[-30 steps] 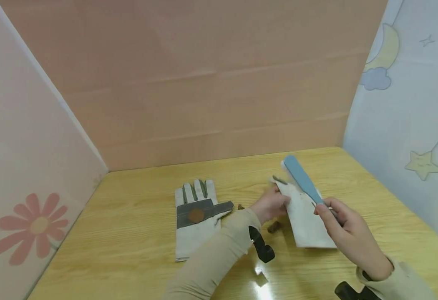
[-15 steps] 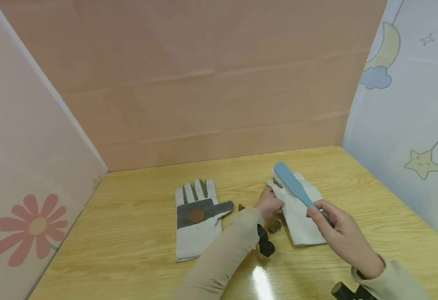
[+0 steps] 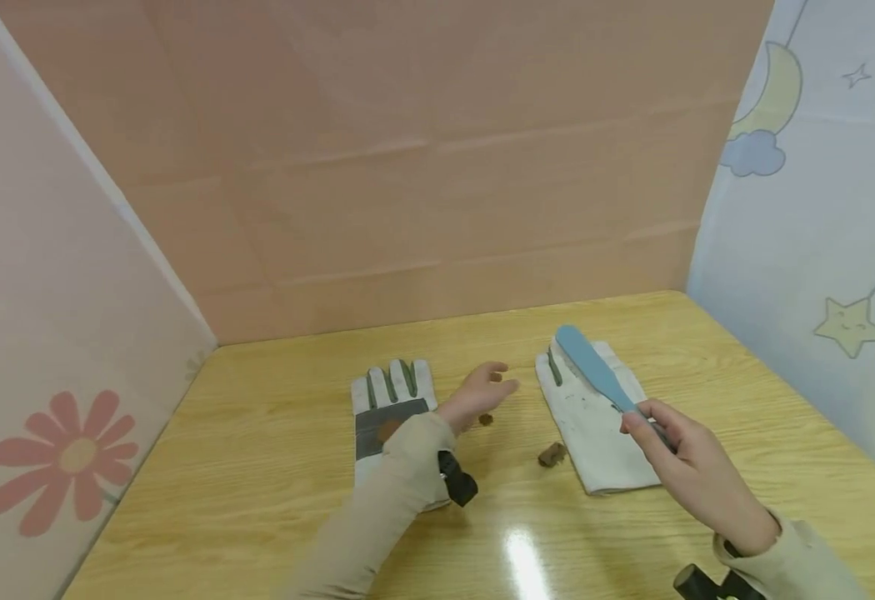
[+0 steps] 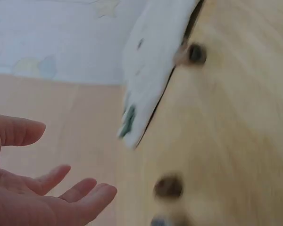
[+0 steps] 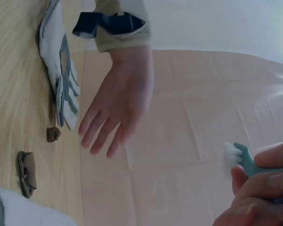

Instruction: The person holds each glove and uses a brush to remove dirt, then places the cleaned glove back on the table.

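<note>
My right hand (image 3: 696,471) grips the handle of a blue brush (image 3: 595,367), held over the white glove (image 3: 606,442) on the right; white bristles (image 5: 232,154) show in the right wrist view. My left hand (image 3: 477,395) is off the table with nothing in it, fingers apart, between the two gloves. Beneath the left forearm lies the other glove (image 3: 394,421), white with a grey palm band and a brown spot, partly hidden by the sleeve. Dark marks dot the right glove's surface.
A larger brown clump (image 3: 552,454) lies beside the right glove's left edge, and a smaller brown piece (image 3: 486,419) near the left hand. A pinkish-brown backdrop (image 3: 437,167) stands behind the wooden table (image 3: 242,467), with patterned panels at both sides.
My left hand has let go of the right glove and moved left, over toward the other glove. The right glove now lies flatter. The brush has shifted slightly, still in my right hand.
</note>
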{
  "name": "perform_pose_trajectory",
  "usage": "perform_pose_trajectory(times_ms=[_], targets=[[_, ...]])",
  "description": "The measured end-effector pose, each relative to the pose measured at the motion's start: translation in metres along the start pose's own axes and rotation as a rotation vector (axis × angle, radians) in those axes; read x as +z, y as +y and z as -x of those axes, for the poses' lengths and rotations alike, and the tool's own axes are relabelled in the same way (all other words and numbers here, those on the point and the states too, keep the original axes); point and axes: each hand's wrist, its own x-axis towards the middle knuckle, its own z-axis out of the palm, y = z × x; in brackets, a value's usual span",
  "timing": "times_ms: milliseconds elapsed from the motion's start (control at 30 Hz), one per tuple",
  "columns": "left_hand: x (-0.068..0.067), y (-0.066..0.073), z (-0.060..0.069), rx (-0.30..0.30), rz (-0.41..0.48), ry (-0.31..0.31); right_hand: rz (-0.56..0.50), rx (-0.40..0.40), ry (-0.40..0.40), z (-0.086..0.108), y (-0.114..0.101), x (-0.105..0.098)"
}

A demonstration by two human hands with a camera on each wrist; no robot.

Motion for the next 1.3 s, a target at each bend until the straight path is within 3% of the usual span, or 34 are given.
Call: perform_pose_trajectory(times_ms=[100, 233, 333, 467, 633, 733, 900, 1100, 1300], targets=[[-0.039, -0.01, 0.019, 0.017, -0.016, 0.05, 0.016, -0.01, -0.01, -0.004, 0.001, 0.001], [-0.085, -0.026, 0.045, -0.008, -0.044, 0.151, 0.026, -0.013, -0.033, -0.01, 0.003, 0.003], [-0.109, -0.044, 0.062, -0.052, -0.047, 0.214, 0.026, -0.001, -0.063, -0.013, 0.005, 0.005], [-0.128, -0.07, 0.08, -0.123, -0.005, 0.237, 0.02, 0.01, -0.101, -0.015, 0.005, 0.008], [-0.134, -0.088, 0.088, -0.218, 0.128, 0.239, 0.017, 0.025, -0.127, -0.014, 0.005, 0.009], [-0.133, -0.094, 0.087, -0.252, 0.245, 0.207, 0.016, 0.028, -0.148, -0.015, 0.008, 0.011], [-0.132, -0.101, 0.081, -0.282, 0.324, 0.182, 0.003, 0.021, -0.176, -0.013, 0.011, 0.017], [-0.127, -0.101, 0.068, -0.301, 0.365, 0.221, -0.015, -0.007, -0.201, -0.012, 0.011, 0.024], [-0.116, -0.1, 0.057, -0.242, 0.235, 0.202, -0.078, -0.007, -0.284, -0.014, 0.01, 0.033]])
